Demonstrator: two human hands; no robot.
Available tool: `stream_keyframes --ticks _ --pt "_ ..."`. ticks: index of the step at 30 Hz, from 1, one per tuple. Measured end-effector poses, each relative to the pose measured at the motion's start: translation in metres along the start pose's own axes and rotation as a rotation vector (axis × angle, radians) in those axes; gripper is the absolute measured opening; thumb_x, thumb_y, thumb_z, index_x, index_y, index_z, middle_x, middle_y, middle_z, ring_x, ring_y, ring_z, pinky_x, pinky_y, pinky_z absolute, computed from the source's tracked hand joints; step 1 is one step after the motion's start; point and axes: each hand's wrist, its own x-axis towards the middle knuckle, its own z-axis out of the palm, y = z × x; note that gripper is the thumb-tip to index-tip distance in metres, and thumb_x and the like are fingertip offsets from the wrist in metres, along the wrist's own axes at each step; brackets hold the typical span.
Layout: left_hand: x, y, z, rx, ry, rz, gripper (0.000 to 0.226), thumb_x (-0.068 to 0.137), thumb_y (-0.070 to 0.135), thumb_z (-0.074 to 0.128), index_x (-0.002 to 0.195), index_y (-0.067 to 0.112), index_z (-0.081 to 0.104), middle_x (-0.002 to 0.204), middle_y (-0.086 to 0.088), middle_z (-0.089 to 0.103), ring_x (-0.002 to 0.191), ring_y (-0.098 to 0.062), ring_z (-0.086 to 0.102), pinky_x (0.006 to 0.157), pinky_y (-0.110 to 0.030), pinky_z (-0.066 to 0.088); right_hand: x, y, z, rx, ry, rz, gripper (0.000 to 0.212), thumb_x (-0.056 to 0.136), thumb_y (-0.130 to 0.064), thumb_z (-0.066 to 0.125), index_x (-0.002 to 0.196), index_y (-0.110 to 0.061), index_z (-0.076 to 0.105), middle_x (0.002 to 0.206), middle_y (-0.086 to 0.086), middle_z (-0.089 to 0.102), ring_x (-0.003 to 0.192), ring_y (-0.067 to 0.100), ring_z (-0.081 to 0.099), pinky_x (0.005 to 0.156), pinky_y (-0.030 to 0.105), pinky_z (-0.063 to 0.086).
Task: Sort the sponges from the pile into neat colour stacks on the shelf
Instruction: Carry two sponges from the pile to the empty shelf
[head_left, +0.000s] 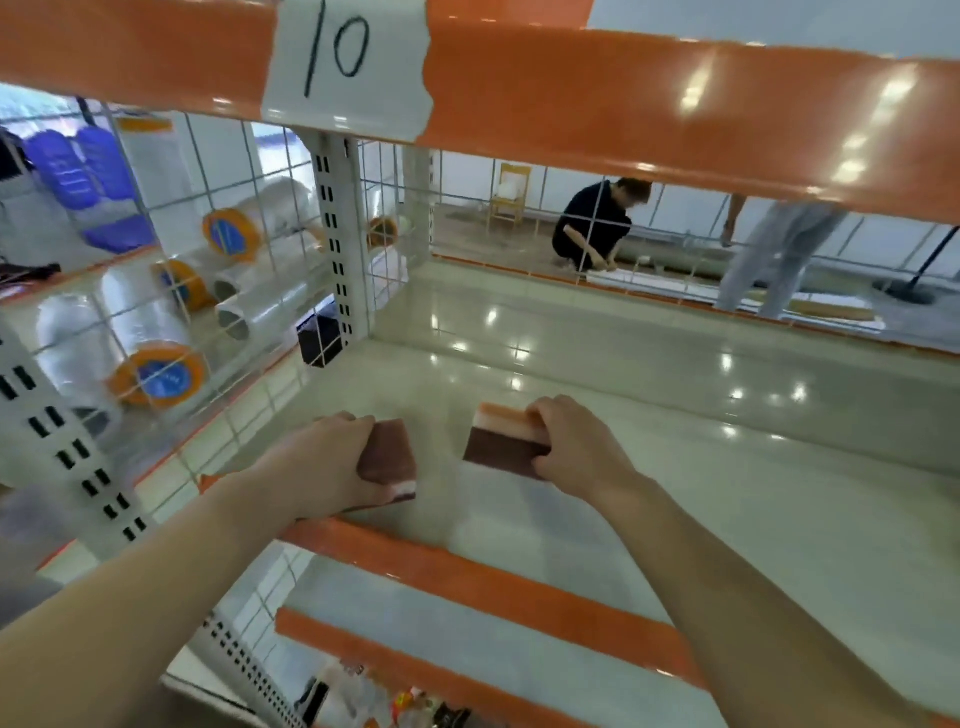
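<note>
Both my hands reach over the front edge of a glossy pale shelf (675, 415). My left hand (322, 462) grips a sponge (389, 457) with a dark brown scouring face up and a pale layer showing at its near edge. My right hand (576, 441) grips a second sponge (501, 439), orange-pink on top and dark brown on its near side. The two sponges sit a short gap apart, low over the shelf's front left part. Whether they touch the shelf surface I cannot tell. No pile of sponges is in view.
An orange rail (467, 577) edges the shelf front, another orange beam (623, 104) with a paper label "10" (343, 57) runs overhead. A wire grid (218, 291) and perforated post (337, 239) bound the left side, with film rolls (156, 374) behind. Two people (597, 223) are beyond the back mesh.
</note>
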Motion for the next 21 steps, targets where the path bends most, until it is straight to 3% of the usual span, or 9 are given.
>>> stream_keyframes --ticks 6,9,15,21 --pt "0.017 -0.012 0.005 0.051 -0.021 0.094 0.051 0.073 0.068 0.059 0.093 0.024 0.041 0.092 0.004 0.047 0.087 -0.017 0.052 0.072 -0.028 0.037 -0.006 -0.013 0.012 0.01 0.025 0.103 0.047 0.08 -0.007 0.059 0.124 -0.018 0.043 0.118 0.002 0.048 0.108 0.021 0.048 0.086 0.032 0.045" --pt "0.023 -0.013 0.009 0.049 -0.023 0.13 0.053 0.073 0.069 0.058 0.094 0.024 0.04 0.091 0.004 0.046 0.088 -0.018 0.053 0.075 -0.029 0.04 -0.009 -0.016 0.016 0.014 0.029 0.131 0.047 0.08 -0.006 0.058 0.123 -0.019 0.042 0.12 0.0 0.046 0.111 0.02 0.046 0.089 0.035 0.044" --pt "0.031 -0.013 0.018 -0.001 -0.037 0.166 0.052 0.073 0.071 0.055 0.092 0.025 0.04 0.093 0.005 0.046 0.092 -0.02 0.055 0.079 -0.031 0.045 -0.018 -0.018 0.019 0.078 -0.051 0.092 0.051 0.079 -0.016 0.069 0.121 -0.022 0.042 0.119 -0.003 0.047 0.107 0.015 0.046 0.081 0.025 0.038" --pt "0.034 -0.011 0.021 -0.053 -0.069 0.184 0.051 0.079 0.061 0.058 0.109 0.02 0.053 0.11 -0.001 0.054 0.098 -0.02 0.054 0.084 -0.033 0.046 -0.027 -0.015 0.021 0.103 -0.088 0.045 0.051 0.077 -0.02 0.071 0.12 -0.022 0.043 0.121 -0.004 0.046 0.107 0.014 0.044 0.081 0.024 0.036"
